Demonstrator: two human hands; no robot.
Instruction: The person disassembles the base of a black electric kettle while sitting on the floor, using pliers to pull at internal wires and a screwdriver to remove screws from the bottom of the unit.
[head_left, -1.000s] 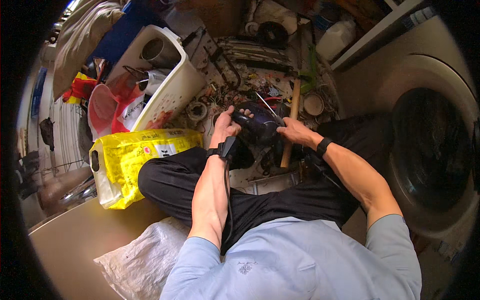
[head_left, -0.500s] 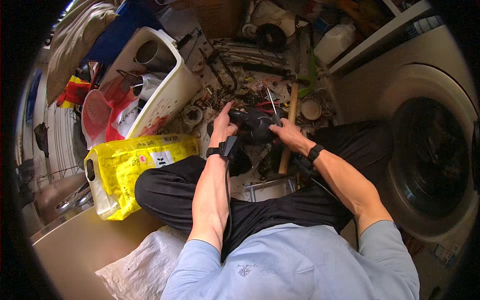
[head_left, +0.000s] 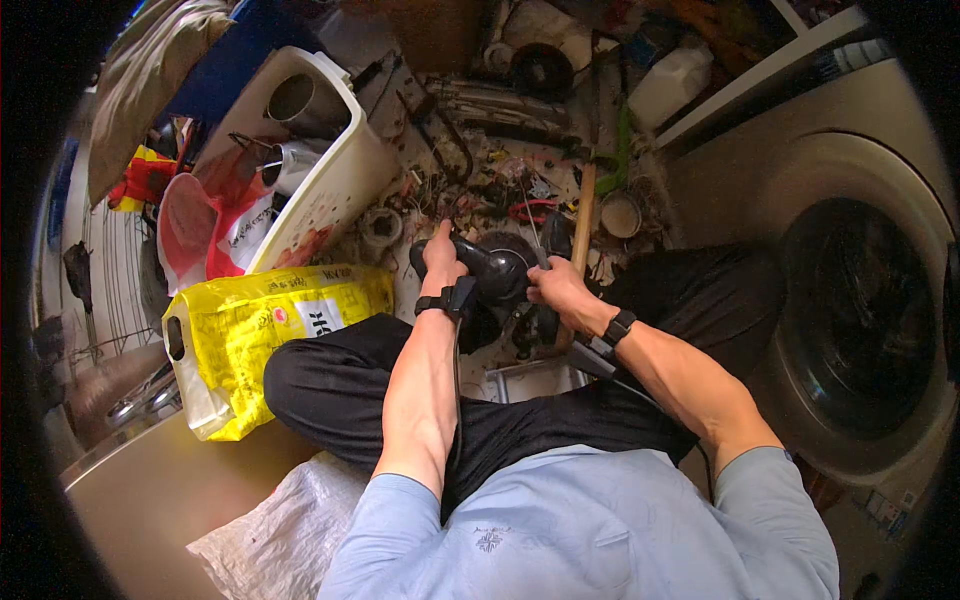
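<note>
My left hand (head_left: 441, 262) grips a glossy black appliance (head_left: 492, 272) by its left part, the index finger stretched out along it. The appliance has a rounded body and a handle-like part, rather like a hair dryer, though its exact kind is unclear. A round brownish face (head_left: 508, 243) shows on its far side. Just right of it, my right hand (head_left: 565, 290) is closed round a slim tool with a dark handle and a long thin metal shaft (head_left: 533, 222), seemingly a screwdriver. Its shaft points away from me. Part of the handle is hidden in my fingers.
Beyond my hands lie scraps, red-handled pliers (head_left: 532, 210), a wooden handle (head_left: 584, 215) and a round cup (head_left: 620, 215). A white basket (head_left: 345, 165) and a yellow bag (head_left: 265, 345) stand left. The washing machine (head_left: 770, 190) is right, a small metal frame (head_left: 530, 382) near my lap.
The black appliance has turned in my left hand, showing its round face and glossy side. My right hand has shifted slightly left and nearer, the thin tool moving with it.
</note>
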